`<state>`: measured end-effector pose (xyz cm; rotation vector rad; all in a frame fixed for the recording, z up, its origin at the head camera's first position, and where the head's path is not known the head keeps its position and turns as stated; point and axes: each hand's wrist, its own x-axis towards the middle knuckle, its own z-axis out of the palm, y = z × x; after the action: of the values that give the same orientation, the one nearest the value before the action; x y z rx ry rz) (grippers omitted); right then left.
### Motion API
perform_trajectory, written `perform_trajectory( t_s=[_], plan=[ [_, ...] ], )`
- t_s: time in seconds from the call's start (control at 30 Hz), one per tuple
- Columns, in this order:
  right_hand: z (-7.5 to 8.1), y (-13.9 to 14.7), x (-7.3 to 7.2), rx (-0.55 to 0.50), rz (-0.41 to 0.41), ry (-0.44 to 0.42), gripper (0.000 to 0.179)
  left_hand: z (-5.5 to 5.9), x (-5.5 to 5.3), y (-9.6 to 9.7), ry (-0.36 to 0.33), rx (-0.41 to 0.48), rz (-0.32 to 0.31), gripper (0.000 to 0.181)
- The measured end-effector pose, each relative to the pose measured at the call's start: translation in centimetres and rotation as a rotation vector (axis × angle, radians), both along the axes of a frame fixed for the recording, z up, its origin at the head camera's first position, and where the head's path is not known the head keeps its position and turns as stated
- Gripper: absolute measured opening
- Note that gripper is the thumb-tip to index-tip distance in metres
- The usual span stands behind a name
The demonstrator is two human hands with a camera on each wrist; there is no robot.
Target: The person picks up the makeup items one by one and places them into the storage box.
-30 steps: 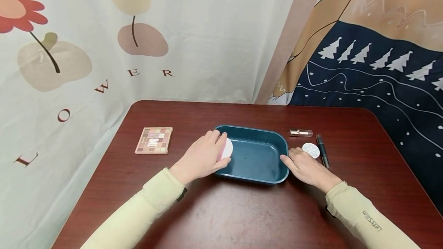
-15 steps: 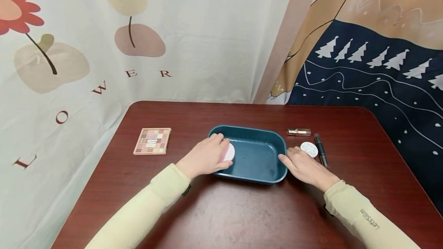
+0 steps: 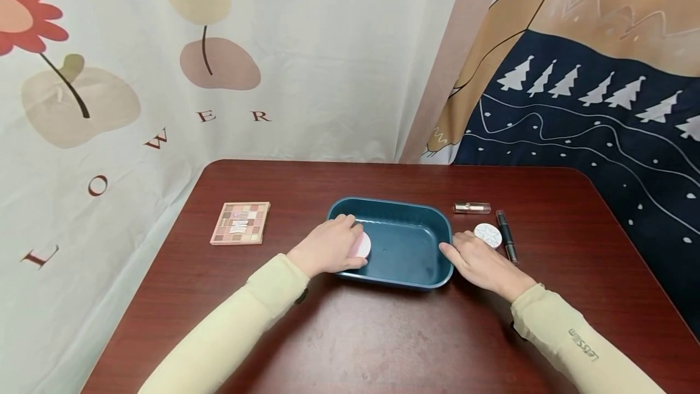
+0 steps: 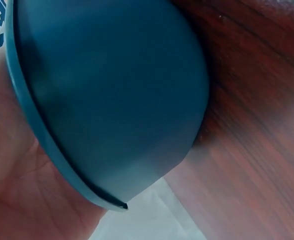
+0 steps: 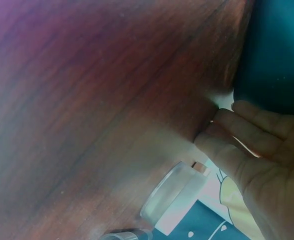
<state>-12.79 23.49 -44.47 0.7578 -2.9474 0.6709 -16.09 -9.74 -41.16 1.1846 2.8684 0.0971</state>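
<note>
"LetsSlim" runs along the right sleeve point(image 3: 583, 345); "L O W E R" crosses the far curtain point(image 3: 328, 78). On the bench point(image 3: 383, 345), the left hand point(image 3: 327, 248) curls its fingers round a white disc point(image 3: 362, 245) over the left end of the blue bin point(image 3: 401, 251); the right hand point(image 3: 481, 263) pinches its right rim.

Red-brown table point(image 3: 383, 333) (glossy in front) bearing blue basin point(image 3: 404, 254), square palette point(image 3: 239, 223), clear tube point(image 3: 472, 208), white compact point(image 3: 488, 235), black stick point(image 3: 507, 237)
</note>
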Motion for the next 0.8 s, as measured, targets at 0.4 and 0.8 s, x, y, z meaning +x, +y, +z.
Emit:
perform_trajectory(
  t_s=[0.4, 0.8],
  plan=[
    [-0.1, 0.0, -0.1, 0.006, -0.002, 0.006, 0.024, 0.0, -0.3, 0.7, -0.016, -0.088, 0.028, 0.059],
    [0.0, -0.2, 0.1, -0.009, -0.007, -0.002, 0.024, -0.4, -0.3, 1.2, -0.032, -0.169, 0.058, 0.061]
  ],
)
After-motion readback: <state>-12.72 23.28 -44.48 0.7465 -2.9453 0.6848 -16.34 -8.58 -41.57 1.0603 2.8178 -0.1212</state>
